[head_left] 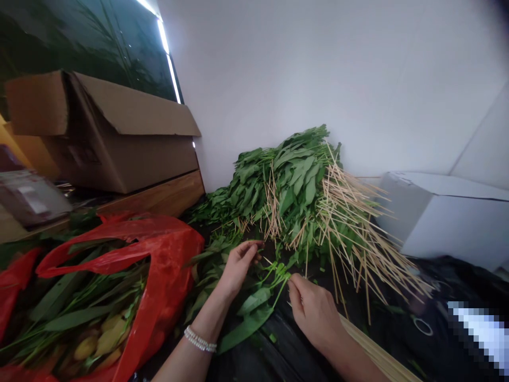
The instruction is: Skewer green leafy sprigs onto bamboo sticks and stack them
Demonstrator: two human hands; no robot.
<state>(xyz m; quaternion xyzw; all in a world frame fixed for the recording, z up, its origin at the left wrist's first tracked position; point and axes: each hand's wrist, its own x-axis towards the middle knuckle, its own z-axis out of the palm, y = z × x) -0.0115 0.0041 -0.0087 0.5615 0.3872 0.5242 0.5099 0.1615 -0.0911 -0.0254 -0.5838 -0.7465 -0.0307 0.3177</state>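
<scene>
My right hand (314,307) is closed around a thin wooden skewer, with green leaf stems (281,273) bunched on it just beyond the fingers. Long green leaves (254,313) hang from that bunch toward my left forearm. Slightly ahead and to the left, my left hand (240,262) has its fingers pinched together near the skewer's tip; what lies between them is too small to make out. Behind both hands rises a large heap of leaves (296,170), its many pale sticks (358,228) fanning out to the right.
A red plastic bag (170,254) full of leafy stems lies at left. An open cardboard box (131,143) stands behind it on a wooden surface (159,199). At right are a white box (449,223) and black plastic sheeting (457,276). Loose skewers (374,350) lie under my right forearm.
</scene>
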